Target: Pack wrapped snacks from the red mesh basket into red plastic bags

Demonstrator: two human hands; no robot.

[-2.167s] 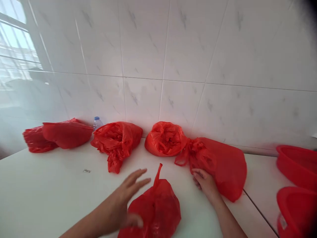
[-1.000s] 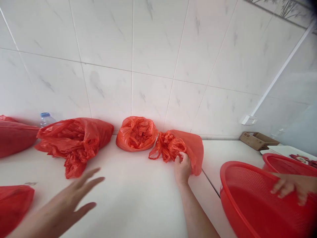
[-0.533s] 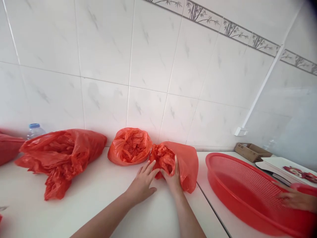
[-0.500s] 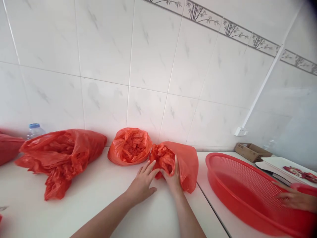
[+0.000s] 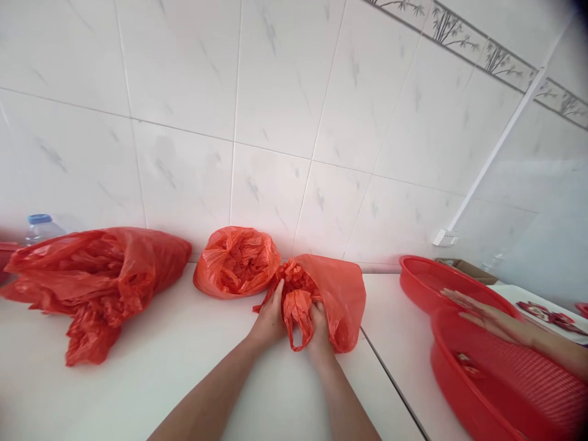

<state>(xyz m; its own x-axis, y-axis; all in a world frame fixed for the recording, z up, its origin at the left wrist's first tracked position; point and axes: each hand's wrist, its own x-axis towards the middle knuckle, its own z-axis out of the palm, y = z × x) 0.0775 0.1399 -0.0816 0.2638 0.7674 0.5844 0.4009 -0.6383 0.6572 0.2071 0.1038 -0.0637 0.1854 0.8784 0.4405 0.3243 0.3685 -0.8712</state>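
A red plastic bag lies on the white counter against the tiled wall. Both my hands are at its bunched, knotted mouth. My left hand is closed on the left side of the knot. My right hand grips the right side, and a handle loop of the bag hangs between them. A second red bag sits just to the left with its mouth open, touching the one I hold.
A large crumpled red bag lies at the left, with a blue-capped water bottle behind it. At the right stand red mesh baskets, and another person's hand rests on them. A counter seam runs between.
My left hand has come from the left across the counter and closed on the bag's knot beside my right hand. The other person shifted the red baskets at the right.
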